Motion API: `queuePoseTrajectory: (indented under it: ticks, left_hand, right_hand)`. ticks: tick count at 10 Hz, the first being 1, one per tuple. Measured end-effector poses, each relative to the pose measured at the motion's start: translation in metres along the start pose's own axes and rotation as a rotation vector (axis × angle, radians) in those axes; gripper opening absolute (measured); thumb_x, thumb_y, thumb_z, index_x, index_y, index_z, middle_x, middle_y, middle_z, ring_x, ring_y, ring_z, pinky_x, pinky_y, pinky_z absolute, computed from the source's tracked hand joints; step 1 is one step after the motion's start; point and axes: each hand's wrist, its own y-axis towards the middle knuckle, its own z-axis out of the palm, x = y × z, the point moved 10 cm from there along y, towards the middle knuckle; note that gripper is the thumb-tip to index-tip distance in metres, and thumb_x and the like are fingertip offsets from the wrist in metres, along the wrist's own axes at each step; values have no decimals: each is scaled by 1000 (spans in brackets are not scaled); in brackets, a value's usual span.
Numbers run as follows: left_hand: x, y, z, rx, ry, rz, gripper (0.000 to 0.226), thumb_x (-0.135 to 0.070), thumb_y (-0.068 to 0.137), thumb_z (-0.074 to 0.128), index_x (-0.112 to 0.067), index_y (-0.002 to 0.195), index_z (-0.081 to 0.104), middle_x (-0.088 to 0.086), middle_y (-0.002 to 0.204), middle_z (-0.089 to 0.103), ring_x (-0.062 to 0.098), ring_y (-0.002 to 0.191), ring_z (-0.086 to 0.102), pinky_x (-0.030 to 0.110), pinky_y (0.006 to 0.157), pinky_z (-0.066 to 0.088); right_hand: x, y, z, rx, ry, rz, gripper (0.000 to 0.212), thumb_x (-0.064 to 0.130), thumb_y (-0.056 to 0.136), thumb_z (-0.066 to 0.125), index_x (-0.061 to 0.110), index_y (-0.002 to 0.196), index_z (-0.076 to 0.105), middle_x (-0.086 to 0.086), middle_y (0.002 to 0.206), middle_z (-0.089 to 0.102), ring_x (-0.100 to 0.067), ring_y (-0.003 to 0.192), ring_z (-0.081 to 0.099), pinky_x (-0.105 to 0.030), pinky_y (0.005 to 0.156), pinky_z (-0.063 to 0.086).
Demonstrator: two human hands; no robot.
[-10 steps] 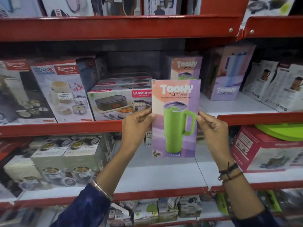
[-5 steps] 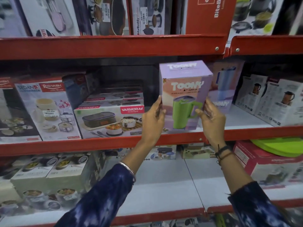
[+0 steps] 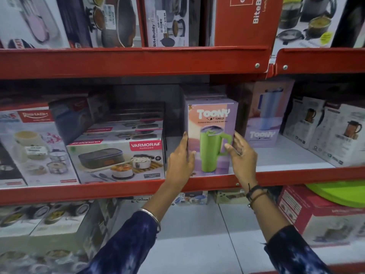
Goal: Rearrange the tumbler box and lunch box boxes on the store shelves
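at frame centre, left hand point(image 3: 180, 161) and right hand point(image 3: 242, 155) press flat fingers on the tumbler box point(image 3: 212, 139); best slide it back squarely, beside the lunch box point(image 3: 118, 159).

Head view, close, facing red shelves point(image 3: 126, 62)

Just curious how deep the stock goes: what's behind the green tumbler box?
Behind the green tumbler box, the lilac top of another box peeks out. Its front and anything deeper are covered.
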Motion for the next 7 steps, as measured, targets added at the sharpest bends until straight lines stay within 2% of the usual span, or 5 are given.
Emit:
queuePoseTrajectory:
  ticks: [3,4,5,6,7]
  left_hand:
    - [-1,6,7,37,25,3,64,-18,91,55,-21,146,21,6,69,53,25,65,56,46,68,54]
    - [3,7,10,42,8,9,63,-13,91,54,-19,146,23,17,92,64,31,79,61,47,74,55]
    - [-3,1,2,83,-83,11,60,-5,90,52,-17,144,28,15,131,56,29,112,58,41,98,49]
    - [-20,-6,-32,-12,-103,161,51,-8,93,51,-9,140,34,9,148,40,21,134,40,24,110,30]
    - [-49,-4,-86,-168,-112,368,43,-9,93,50,-5,135,41,12,146,42,21,133,42,33,110,37]
  right_hand:
    - [-1,4,4,-20,-45,-43,46,8,88,60,12,132,48,4,125,54,-10,112,57,-7,96,42]
    - [-5,4,6,-9,-73,-29,45,11,89,59,14,132,48,-1,129,56,-17,117,56,-32,105,44]
    - [8,-8,4,-61,-135,-39,47,15,90,58,14,134,44,-8,138,52,-20,126,49,-34,110,38]
    - [52,-23,1,-184,-138,-249,46,15,92,55,11,136,41,-8,144,44,-11,131,38,-9,107,26]
    - [119,-29,16,-153,-93,-436,41,11,92,54,7,132,46,-10,137,50,-7,125,42,-9,106,30]
